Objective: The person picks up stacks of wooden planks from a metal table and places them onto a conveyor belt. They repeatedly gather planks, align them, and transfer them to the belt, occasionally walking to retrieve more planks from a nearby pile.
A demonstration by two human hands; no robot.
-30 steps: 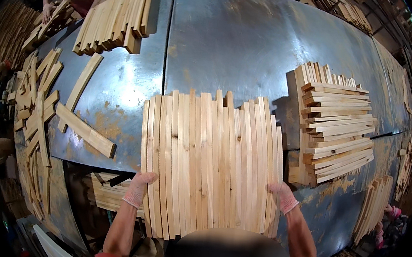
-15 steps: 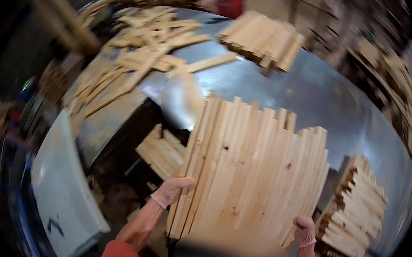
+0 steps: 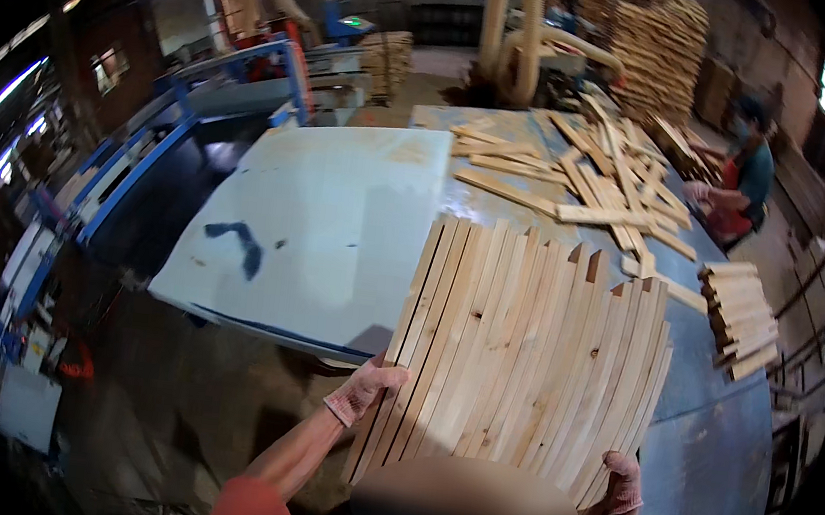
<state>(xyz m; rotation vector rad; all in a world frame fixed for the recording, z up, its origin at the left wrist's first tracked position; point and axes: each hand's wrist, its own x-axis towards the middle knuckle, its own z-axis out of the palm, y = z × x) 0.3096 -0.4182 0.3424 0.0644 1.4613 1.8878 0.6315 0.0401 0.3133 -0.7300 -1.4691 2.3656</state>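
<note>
Between my two gloved hands is a wide bundle of wooden strips (image 3: 515,339), laid side by side with uneven far ends. My left hand (image 3: 365,389) grips its left edge, thumb over the top and fingers hidden beneath. On the right edge, near the close end, my right hand (image 3: 623,481) is closed against the outer strips. The bundle overlaps the near right corner of a white board-topped table (image 3: 338,199) and the metal table (image 3: 702,469) in the view. A blurred oval hides the bundle's near end.
Loose wooden strips (image 3: 622,179) lie heaped on the metal table's far part. A smaller stack of strips (image 3: 740,317) is at its right edge. A co-worker (image 3: 743,172) sits beyond. Blue-framed machinery (image 3: 186,113) stands left, and tall wood stacks (image 3: 655,52) rise behind.
My view has swung left, bringing the white table and blue machinery into the middle and left. The bundle has turned with me, still held in both hands.
</note>
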